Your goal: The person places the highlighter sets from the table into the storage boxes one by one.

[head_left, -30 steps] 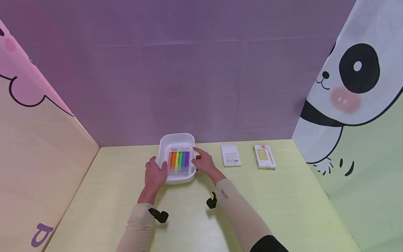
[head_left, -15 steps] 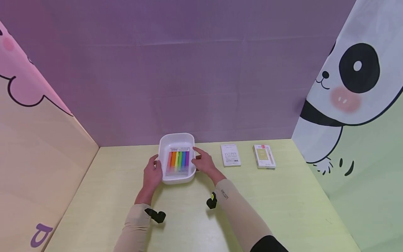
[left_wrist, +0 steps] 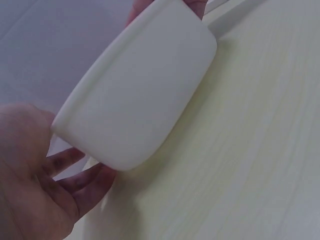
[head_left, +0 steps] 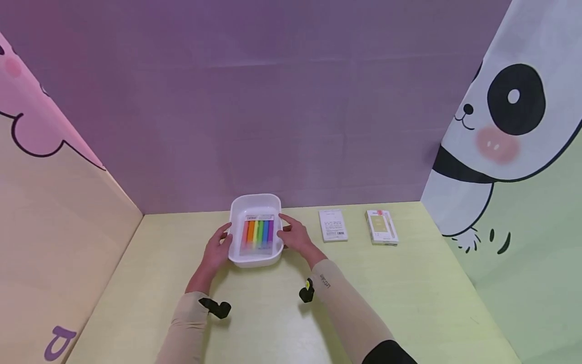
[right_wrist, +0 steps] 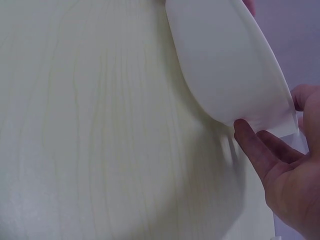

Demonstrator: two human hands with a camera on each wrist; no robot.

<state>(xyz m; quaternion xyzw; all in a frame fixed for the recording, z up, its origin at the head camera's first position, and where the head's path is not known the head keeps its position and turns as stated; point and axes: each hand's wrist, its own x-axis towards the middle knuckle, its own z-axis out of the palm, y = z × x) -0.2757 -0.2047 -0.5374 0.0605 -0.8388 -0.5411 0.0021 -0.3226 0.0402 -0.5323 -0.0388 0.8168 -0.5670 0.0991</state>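
A white plastic storage bin (head_left: pixel 255 202) with rounded corners is at the back of the table, left of centre. Inside it lies a flat clear pack of rainbow-coloured sticks (head_left: pixel 257 233). My left hand (head_left: pixel 218 247) holds the bin's left side; in the left wrist view its thumb is at the rim and its fingers bend against the lower wall. On the opposite side my right hand (head_left: pixel 296 236) grips the bin, thumb by the rim. Fingers (right_wrist: pixel 252 145) of that hand press on the outer wall in the right wrist view.
To the right of the bin lies a white box with printed text (head_left: pixel 333 225). Farther right is a second white box with a gold panel (head_left: pixel 382 227). A purple cloth wall (head_left: pixel 282 111) stands along the table's back edge, with printed side panels left and right.
My left hand has drawn back leftward from over the bin's inside to its outer left edge. The right hand and the bin stay in nearly the same place.
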